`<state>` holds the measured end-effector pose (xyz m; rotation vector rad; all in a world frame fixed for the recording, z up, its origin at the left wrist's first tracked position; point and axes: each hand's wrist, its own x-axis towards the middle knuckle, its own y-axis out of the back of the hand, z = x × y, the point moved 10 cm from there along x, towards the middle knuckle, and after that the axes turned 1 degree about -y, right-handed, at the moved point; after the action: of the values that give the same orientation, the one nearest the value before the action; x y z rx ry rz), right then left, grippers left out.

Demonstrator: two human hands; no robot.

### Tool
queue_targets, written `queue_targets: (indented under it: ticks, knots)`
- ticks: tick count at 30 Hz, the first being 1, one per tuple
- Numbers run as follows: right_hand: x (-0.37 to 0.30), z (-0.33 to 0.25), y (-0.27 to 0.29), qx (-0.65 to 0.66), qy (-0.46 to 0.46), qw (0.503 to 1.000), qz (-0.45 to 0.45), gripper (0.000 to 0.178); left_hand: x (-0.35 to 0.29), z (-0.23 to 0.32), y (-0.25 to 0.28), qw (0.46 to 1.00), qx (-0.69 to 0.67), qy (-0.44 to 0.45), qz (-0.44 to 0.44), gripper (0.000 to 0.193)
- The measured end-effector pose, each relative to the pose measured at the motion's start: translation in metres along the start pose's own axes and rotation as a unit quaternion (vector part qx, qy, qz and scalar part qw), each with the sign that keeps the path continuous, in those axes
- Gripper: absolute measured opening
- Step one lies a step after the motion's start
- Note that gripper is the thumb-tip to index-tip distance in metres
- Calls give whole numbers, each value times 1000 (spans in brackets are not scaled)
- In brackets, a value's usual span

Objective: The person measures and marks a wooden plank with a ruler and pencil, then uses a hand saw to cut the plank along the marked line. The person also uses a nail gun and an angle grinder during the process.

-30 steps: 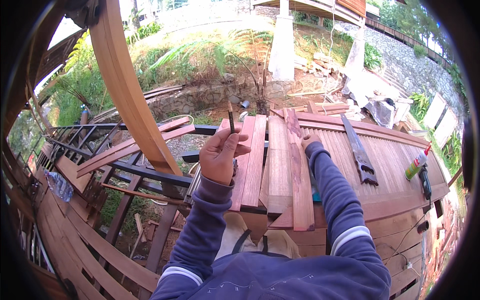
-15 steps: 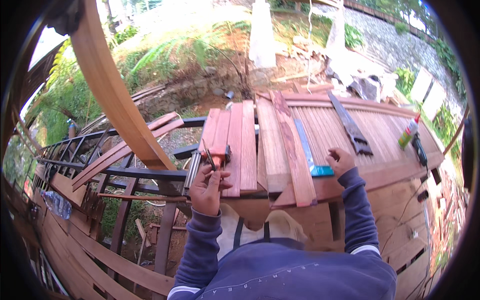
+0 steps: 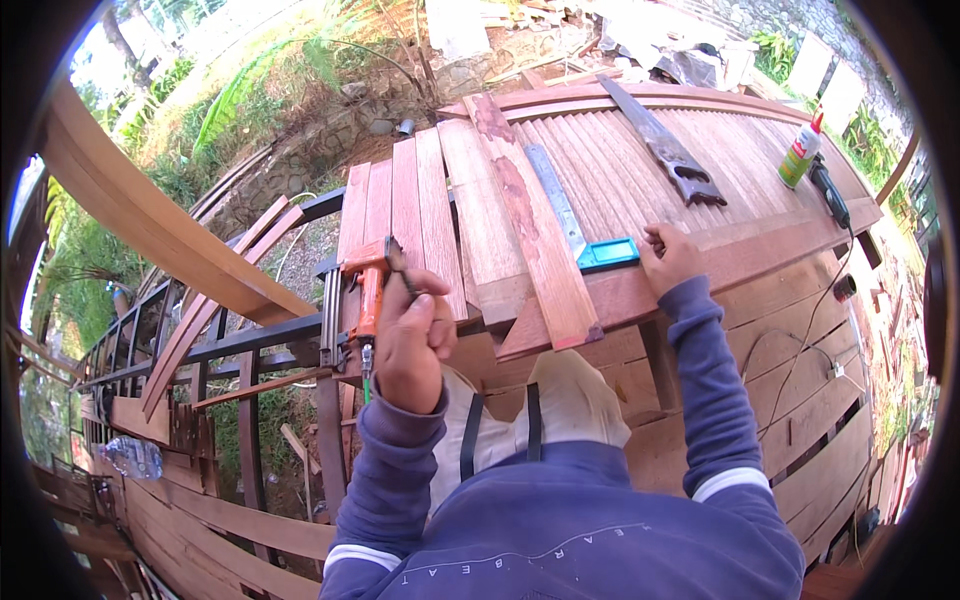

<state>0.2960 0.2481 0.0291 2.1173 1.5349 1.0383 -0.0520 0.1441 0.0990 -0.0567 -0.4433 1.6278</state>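
My left hand (image 3: 415, 340) is closed round a thin dark tool (image 3: 402, 272); its exact kind cannot be made out. Just beside that hand an orange nail gun (image 3: 370, 295) with a green hose lies over the ends of narrow reddish boards (image 3: 405, 200). My right hand (image 3: 670, 258) has its fingers curled in above the panel's near edge, and whatever they may hold is hidden. Close to its fingertips is the blue handle of a try square (image 3: 608, 254), whose metal blade lies on the grooved wooden panel (image 3: 570, 130). A loose streaked board (image 3: 535, 220) crosses the panel left of the square.
On the panel lie a handsaw (image 3: 665, 145), a glue bottle (image 3: 800, 152) with a red tip and a dark corded power tool (image 3: 830, 192). Black metal framing (image 3: 250, 338) and a big curved beam (image 3: 170, 220) stand at left. A plastic bottle (image 3: 133, 458) rests on lower planks.
The view has shifted, so the bench sits higher and further left. My left hand has turned, uncovering more of the nail gun. My right hand is now nearer the square's handle end.
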Motion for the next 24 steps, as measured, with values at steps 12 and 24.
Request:
queue_targets:
  ticks: [12,24]
  knots:
    - [-4,3,-3,-75,15,997,-16,28,-16,-71,-89,966,89,171,-171,26]
    - [-57,-48,9,-102,-92,990,-35,25,-130,77,-58,903,130,401,-81,16]
